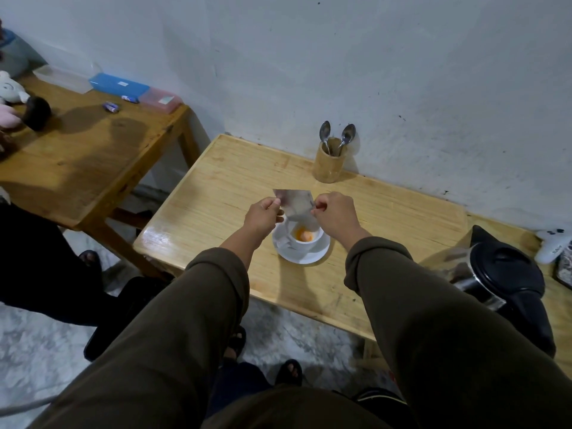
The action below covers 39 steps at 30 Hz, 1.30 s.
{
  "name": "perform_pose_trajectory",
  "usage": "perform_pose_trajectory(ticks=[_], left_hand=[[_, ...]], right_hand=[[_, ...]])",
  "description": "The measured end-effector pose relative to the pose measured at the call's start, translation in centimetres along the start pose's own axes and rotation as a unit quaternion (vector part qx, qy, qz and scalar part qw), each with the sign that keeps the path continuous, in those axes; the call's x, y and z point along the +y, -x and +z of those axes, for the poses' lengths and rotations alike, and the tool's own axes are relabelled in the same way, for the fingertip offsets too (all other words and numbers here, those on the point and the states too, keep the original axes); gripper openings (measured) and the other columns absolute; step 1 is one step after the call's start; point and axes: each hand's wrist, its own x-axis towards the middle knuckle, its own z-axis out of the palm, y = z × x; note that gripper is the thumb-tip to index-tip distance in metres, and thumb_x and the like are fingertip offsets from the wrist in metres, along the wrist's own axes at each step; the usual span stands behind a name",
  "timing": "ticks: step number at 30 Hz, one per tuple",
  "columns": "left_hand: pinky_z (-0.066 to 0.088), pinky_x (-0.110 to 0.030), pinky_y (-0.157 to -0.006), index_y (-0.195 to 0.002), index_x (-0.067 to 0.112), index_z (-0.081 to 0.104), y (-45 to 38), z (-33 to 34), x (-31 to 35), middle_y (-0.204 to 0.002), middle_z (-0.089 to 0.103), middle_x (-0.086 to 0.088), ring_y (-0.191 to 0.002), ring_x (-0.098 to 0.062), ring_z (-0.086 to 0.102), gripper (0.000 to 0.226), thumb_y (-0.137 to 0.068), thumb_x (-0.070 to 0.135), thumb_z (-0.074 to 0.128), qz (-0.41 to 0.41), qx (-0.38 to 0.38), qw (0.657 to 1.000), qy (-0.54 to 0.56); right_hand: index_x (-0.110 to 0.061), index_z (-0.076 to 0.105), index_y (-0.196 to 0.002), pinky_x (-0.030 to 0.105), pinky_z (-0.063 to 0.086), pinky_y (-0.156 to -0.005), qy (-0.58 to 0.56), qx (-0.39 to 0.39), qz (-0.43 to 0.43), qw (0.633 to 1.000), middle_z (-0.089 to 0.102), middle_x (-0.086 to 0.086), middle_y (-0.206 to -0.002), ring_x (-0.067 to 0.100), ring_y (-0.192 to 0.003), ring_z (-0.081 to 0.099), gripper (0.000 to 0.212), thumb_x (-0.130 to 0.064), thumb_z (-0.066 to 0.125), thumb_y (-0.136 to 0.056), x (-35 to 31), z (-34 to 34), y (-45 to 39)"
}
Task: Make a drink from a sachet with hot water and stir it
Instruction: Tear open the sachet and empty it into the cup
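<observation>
A silvery sachet [295, 203] hangs upside down over a white cup [305, 241] that stands on a white saucer [322, 253]. My left hand [263, 213] pinches the sachet's left edge and my right hand [335, 212] pinches its right edge. Orange powder [304, 235] lies in a heap at the bottom of the cup. Behind the cup, by the wall, a bamboo holder [328, 164] carries two metal spoons [335, 138]. A steel kettle [501, 280] with a black lid stands at the right end of the table.
The cup sits mid-way on a low wooden table [223, 193] against a white wall. A second wooden table [83, 156] at the left holds plastic boxes [119, 84] and soft toys. A white device [554, 244] lies beyond the kettle. Another person's sandalled feet [89, 258] are on the floor.
</observation>
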Motion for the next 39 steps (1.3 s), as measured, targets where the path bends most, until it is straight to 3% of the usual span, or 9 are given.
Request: perform_pose_trajectory(ticks=[5, 8, 12, 16, 22, 26, 30, 33, 39], left_hand=[[0.044, -0.020, -0.058, -0.110, 0.010, 0.053, 0.7, -0.7, 0.6, -0.075, 0.062, -0.007, -0.067, -0.014, 0.058, 0.036, -0.101, 0.037, 0.032, -0.086, -0.038, 0.988, 0.125], [0.048, -0.022, -0.064, -0.100, 0.005, 0.058, 0.6, -1.6, 0.7, -0.078, 0.064, -0.009, -0.071, -0.015, 0.060, 0.051, -0.098, 0.049, 0.033, -0.130, -0.087, 0.975, 0.157], [0.046, -0.013, -0.056, -0.077, 0.013, 0.060, 0.4, -2.9, 0.3, -0.066, 0.066, 0.002, -0.060, -0.006, 0.059, 0.018, -0.093, 0.020, 0.056, -0.104, -0.138, 0.978, 0.117], [0.047, -0.008, -0.047, -0.075, 0.014, 0.060, -0.1, -4.3, -0.2, -0.049, 0.064, 0.010, -0.046, -0.002, 0.056, 0.017, -0.089, 0.004, 0.060, -0.052, -0.145, 0.982, 0.113], [0.051, -0.019, -0.062, -0.071, 0.017, 0.063, -1.2, -7.1, -1.7, -0.067, 0.063, 0.000, -0.061, -0.013, 0.055, 0.021, -0.084, 0.000, 0.064, -0.015, -0.087, 0.995, 0.042], [0.052, -0.017, -0.068, -0.079, 0.019, 0.071, -2.0, -9.0, -4.0, -0.076, 0.068, 0.001, -0.062, -0.010, 0.059, 0.010, -0.083, 0.011, 0.067, -0.008, -0.036, 0.998, -0.058], [0.049, -0.029, -0.099, -0.108, 0.010, 0.073, -2.3, -10.2, -6.3, -0.110, 0.074, -0.008, -0.104, -0.021, 0.067, 0.026, -0.085, 0.016, 0.064, -0.001, -0.041, 0.984, -0.174], [0.044, -0.026, -0.092, -0.100, 0.015, 0.074, -2.4, -10.6, -7.3, -0.100, 0.072, -0.012, -0.101, -0.026, 0.064, 0.032, -0.076, 0.028, 0.058, 0.020, -0.100, 0.962, -0.254], [0.038, -0.026, -0.099, -0.122, 0.004, 0.064, -3.2, -10.3, -9.3, -0.133, 0.058, -0.013, -0.122, -0.028, 0.055, 0.042, -0.083, 0.017, 0.062, 0.061, -0.113, 0.930, -0.345]], right_hand=[[-0.014, 0.045, -0.049, 0.022, 0.029, -0.051, 0.014, -0.005, 0.000, 1.000, 0.037, -0.005, -0.056, 0.019, -0.071, 0.044, 0.036, -0.004, 0.058, -0.082, 0.3, 0.3, 0.6], [-0.008, 0.071, -0.081, 0.024, 0.034, -0.070, 0.002, -0.001, -0.007, 1.000, 0.043, -0.007, -0.072, 0.014, -0.081, 0.044, 0.011, -0.006, 0.060, -0.084, 0.2, 0.3, 1.1], [-0.012, 0.073, -0.088, 0.024, 0.036, -0.075, -0.034, 0.040, 0.021, 0.998, 0.050, 0.003, -0.095, 0.016, -0.088, 0.047, 0.018, -0.007, 0.056, -0.085, -0.7, 0.6, 1.6], [-0.010, 0.073, -0.092, 0.024, 0.043, -0.083, -0.147, 0.059, 0.062, 0.985, 0.070, 0.005, -0.107, 0.020, -0.103, 0.058, 0.041, 0.003, 0.035, -0.084, -2.4, 1.5, 2.5], [-0.022, 0.067, -0.066, 0.027, 0.048, -0.060, -0.334, 0.024, 0.210, 0.918, 0.062, -0.006, -0.060, 0.018, -0.060, 0.055, 0.031, -0.005, 0.052, -0.086, -5.4, 4.8, 2.6], [-0.027, 0.059, -0.073, 0.029, 0.048, -0.074, -0.284, -0.026, 0.244, 0.927, 0.060, 0.000, -0.079, 0.018, -0.081, 0.054, 0.018, -0.017, 0.056, -0.088, -6.8, 8.6, 2.7], [-0.017, 0.053, -0.085, 0.023, 0.043, -0.067, -0.242, -0.074, 0.264, 0.931, 0.059, 0.000, -0.083, 0.021, -0.101, 0.057, 0.014, -0.007, 0.046, -0.091, -8.1, 11.8, 3.3], [-0.001, 0.057, -0.113, 0.037, 0.043, -0.090, -0.158, -0.143, 0.259, 0.942, 0.057, 0.019, -0.124, 0.032, -0.118, 0.054, 0.027, -0.002, 0.038, -0.093, -8.4, 13.4, 3.2], [-0.001, 0.052, -0.127, 0.034, 0.038, -0.093, -0.160, -0.149, 0.276, 0.936, 0.050, 0.018, -0.135, 0.032, -0.128, 0.046, 0.035, -0.009, 0.040, -0.095, -9.1, 14.4, 3.2]])
